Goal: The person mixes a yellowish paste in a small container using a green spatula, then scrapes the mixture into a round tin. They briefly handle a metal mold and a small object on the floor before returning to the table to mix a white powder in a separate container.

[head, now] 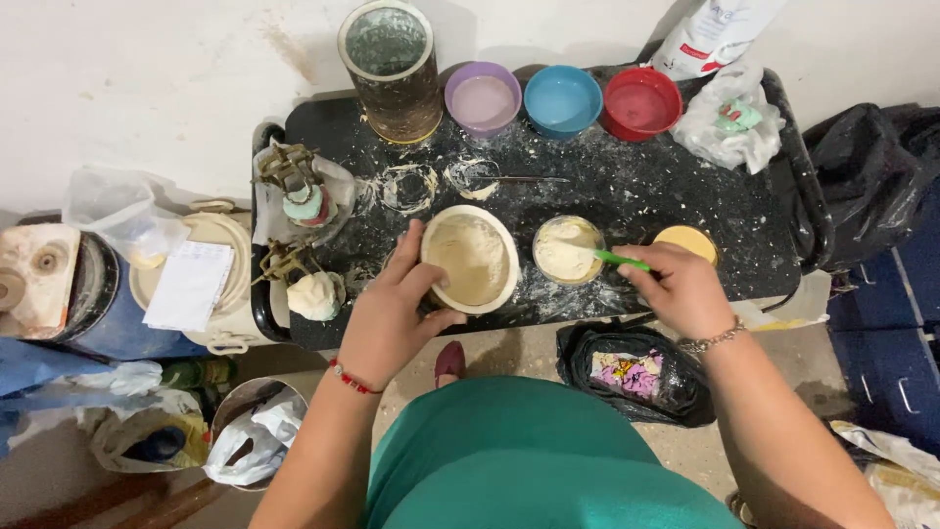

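Note:
My left hand [392,309] grips the near-left rim of a cream bowl [471,259] filled with pale batter-like mix, standing on a black powder-dusted tray table [636,186]. My right hand [676,286] holds a green-handled spoon [619,259] whose tip reaches into a small cup [566,250] of white powder just right of the bowl. A round yellow lid [687,241] lies beside my right hand.
Purple [482,98], blue [562,100] and red [641,103] bowls line the table's far edge next to a tall glass jar [390,69]. White plastic bags, moulds with clamps [299,191], a black bag [636,377] on the floor and buckets at left surround the table.

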